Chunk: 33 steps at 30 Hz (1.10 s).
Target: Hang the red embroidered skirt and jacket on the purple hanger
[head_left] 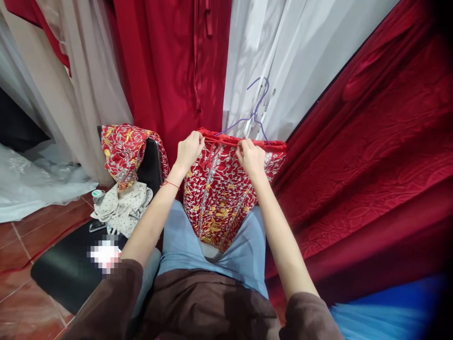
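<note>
A red skirt-like garment with silver and gold embroidery hangs in front of my legs, its plain red waistband uppermost. My left hand pinches the band near its left end. Farther right, my right hand grips the same band with bent fingers. Between and behind my hands, a purple wire hanger rises from the band, its hook up and its lower part hidden by the cloth. A thin red cord or fold runs along the band between my hands.
To the left a black chair bears another embroidered red garment, a dotted white cloth and a phone. Red drapes, white cloth and a patterned red gown hang close around. Clear plastic lies at left.
</note>
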Tool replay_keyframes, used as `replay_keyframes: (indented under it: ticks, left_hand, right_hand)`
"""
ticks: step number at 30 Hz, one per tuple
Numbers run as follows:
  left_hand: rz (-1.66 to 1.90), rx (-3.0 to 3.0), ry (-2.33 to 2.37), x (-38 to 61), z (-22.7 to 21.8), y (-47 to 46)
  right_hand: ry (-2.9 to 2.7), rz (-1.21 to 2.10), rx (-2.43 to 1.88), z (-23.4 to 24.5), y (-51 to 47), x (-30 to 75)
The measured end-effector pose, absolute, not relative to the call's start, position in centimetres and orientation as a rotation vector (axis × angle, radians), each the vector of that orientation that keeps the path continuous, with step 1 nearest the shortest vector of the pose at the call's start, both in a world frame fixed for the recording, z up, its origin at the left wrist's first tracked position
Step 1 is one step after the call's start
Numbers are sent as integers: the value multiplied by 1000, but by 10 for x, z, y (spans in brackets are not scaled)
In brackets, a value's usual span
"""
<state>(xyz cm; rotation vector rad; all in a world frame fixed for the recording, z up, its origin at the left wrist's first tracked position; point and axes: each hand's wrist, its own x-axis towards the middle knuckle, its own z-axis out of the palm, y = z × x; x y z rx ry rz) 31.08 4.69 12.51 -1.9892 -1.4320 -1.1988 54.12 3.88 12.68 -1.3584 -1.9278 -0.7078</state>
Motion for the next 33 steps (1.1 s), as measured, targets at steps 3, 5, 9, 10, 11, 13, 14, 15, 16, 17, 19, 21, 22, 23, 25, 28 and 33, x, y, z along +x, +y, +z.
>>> replay_keyframes:
  ticks: [3, 5, 9, 10, 11, 13, 14, 15, 16, 17, 19, 21, 22, 23, 25, 28, 33]
  left_hand:
    - [-1146, -2028, -1363, 303, 129, 49]
    - [-1197, -2039, -1334, 304, 131, 49]
    - [-1479, -2035, -1358, 313, 131, 48]
    - [-1510, -2062, -1353, 315, 130, 48]
    - [-1496, -2095, -1340, 315, 130, 48]
    - [-1344, -2153, -1308, 312, 131, 48]
    - [-1239, -2169, -1293, 309, 132, 48]
    - [-1141, -2179, -1281, 306, 132, 49]
    - [-1065, -2183, -1276, 302, 133, 49]
    - [-1019, -2186, -1279, 298, 134, 48]
    - [-1013, -2196, -1298, 292, 136, 47]
    - [-1080, -2216, -1291, 285, 140, 45]
    - [-1111, -2228, -1264, 282, 143, 44]
    - [-1126, -2238, -1221, 280, 146, 44]
    - [-1095, -2255, -1121, 276, 154, 45]
    - [-956, -2303, -1054, 273, 163, 55]
    - [-988, -2319, -1219, 276, 160, 77]
  right_hand:
    - [-1970, -767, -1349, 129, 37, 541]
    - [-1939, -724, -1335, 129, 34, 539]
    - [-1829, -456, -1292, 127, 25, 538]
    - [-1823, -410, -1287, 127, 23, 540]
    - [-1830, -394, -1285, 127, 22, 542]
    - [-1870, -443, -1301, 128, 21, 547]
    - [-1891, -492, -1319, 128, 21, 549]
    - [-1908, -540, -1339, 128, 22, 551]
    - [-1920, -576, -1360, 129, 22, 551]
    - [-1928, -591, -1377, 129, 22, 552]
    - [-1945, -569, -1388, 130, 21, 555]
    - [-1947, -557, -1388, 133, 20, 568]
    - [-1930, -584, -1405, 135, 20, 578]
    - [-1905, -631, -1437, 138, 21, 592]
    - [-1857, -733, -1548, 145, 25, 626]
    - [-1947, -712, -1734, 152, 35, 680]
    - [-2184, -667, -1889, 147, 42, 733]
